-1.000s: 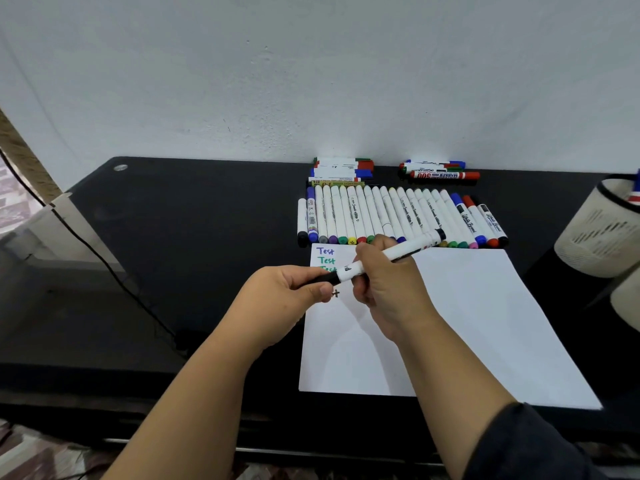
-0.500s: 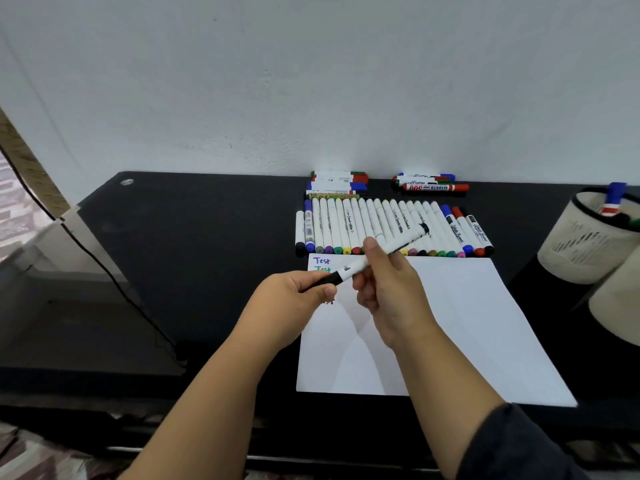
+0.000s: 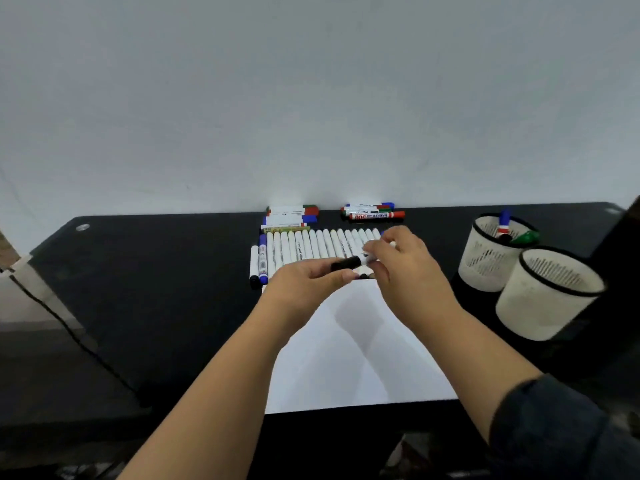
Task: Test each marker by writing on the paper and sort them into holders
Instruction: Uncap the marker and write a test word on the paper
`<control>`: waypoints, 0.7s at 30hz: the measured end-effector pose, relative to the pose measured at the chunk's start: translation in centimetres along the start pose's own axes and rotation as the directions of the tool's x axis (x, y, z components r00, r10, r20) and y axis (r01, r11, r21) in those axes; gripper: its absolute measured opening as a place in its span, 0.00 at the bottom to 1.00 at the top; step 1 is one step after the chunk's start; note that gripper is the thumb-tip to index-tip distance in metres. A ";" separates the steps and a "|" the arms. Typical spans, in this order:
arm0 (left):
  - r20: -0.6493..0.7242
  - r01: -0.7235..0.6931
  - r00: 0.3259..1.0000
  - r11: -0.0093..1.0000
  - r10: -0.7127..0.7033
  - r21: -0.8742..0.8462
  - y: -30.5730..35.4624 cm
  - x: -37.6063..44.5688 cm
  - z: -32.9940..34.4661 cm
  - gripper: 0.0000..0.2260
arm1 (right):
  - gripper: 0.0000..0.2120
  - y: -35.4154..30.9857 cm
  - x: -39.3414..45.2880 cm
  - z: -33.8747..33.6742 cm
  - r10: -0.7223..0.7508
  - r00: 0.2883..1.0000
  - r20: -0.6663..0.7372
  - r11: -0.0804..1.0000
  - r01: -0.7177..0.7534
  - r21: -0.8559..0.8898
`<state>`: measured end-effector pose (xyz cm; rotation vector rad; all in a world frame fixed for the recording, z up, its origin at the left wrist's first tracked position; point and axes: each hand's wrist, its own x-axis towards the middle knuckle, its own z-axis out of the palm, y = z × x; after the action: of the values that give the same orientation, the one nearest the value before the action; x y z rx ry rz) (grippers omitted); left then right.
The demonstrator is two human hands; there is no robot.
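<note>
Both hands hold one white marker with a black cap level above the far edge of the white paper. My left hand pinches the black cap end. My right hand grips the white barrel, hiding most of it. Behind the hands, a row of several white markers lies side by side on the black table. Two white mesh holders stand at the right: the far holder contains a blue and a green marker, the near holder shows nothing inside.
Two small piles of thicker markers lie against the white wall. A black cable runs down the left side of the table. The table's front edge is just below the paper.
The view tilted up, so the table sits lower in frame. Both hands rose with the marker toward the marker row; the written words on the paper are now hidden behind my hands.
</note>
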<state>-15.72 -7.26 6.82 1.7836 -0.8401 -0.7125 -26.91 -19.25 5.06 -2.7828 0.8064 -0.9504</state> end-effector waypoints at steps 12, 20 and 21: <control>0.110 -0.129 0.990 0.840 0.083 0.527 -1.4 10.3 8.1 0.27 | 0.10 11.8 2.7 -7.6 0.421 0.901 -0.102 0.904 -0.409 0.123; 0.155 -0.187 0.982 0.458 0.108 0.869 -6.2 15.2 9.7 0.29 | 0.09 16.3 3.9 -7.3 0.481 0.869 0.114 0.875 -0.484 0.000; 0.148 -0.185 0.982 0.438 0.117 0.880 -6.5 15.4 9.7 0.30 | 0.09 16.6 4.1 -7.1 0.477 0.868 0.137 0.877 -0.480 -0.014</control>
<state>-12.87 -23.16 -3.88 2.5697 -1.6111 -0.1433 -35.88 -34.95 8.85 -2.4037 1.3642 -0.6613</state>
